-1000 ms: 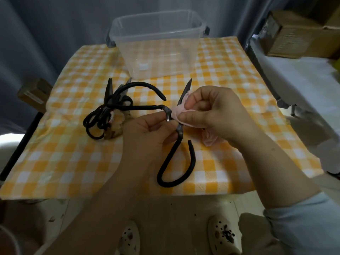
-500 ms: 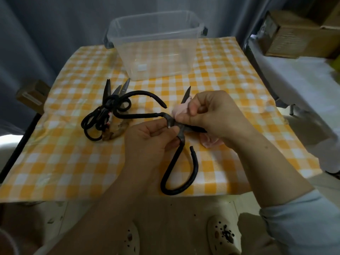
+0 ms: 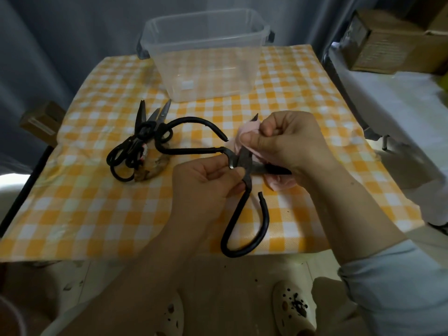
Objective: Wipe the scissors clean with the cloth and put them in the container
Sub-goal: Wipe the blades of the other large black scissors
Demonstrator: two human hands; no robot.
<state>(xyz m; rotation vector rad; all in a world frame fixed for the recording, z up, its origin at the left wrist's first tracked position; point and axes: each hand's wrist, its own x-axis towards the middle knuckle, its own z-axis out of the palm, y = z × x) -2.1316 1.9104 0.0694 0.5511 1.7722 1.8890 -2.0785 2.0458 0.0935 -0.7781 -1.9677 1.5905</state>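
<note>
Mid-wipe: left hand (image 3: 206, 177) pinches the big scissors (image 3: 194, 150) at the pivot, right hand (image 3: 288, 144) grips the pink cloth (image 3: 247, 130) round a blade. Clear container (image 3: 206, 76) at top centre looks empty, smaller scissors (image 3: 145, 128) wait at left.

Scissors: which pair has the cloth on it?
The large black pair with open hooked handles: the left hand grips it near the pivot, the right hand pinches the pink cloth round a blade. The smaller pairs lie heaped, untouched.

No legible text anywhere. White sticker (image 3: 187, 85) on container (image 3: 218, 69) wall: too small to read. Dark print on end of cardboard box (image 3: 388, 42), right: blurred. Pale strip (image 3: 40, 124) on small box (image 3: 46, 112), left: unreadable.
</note>
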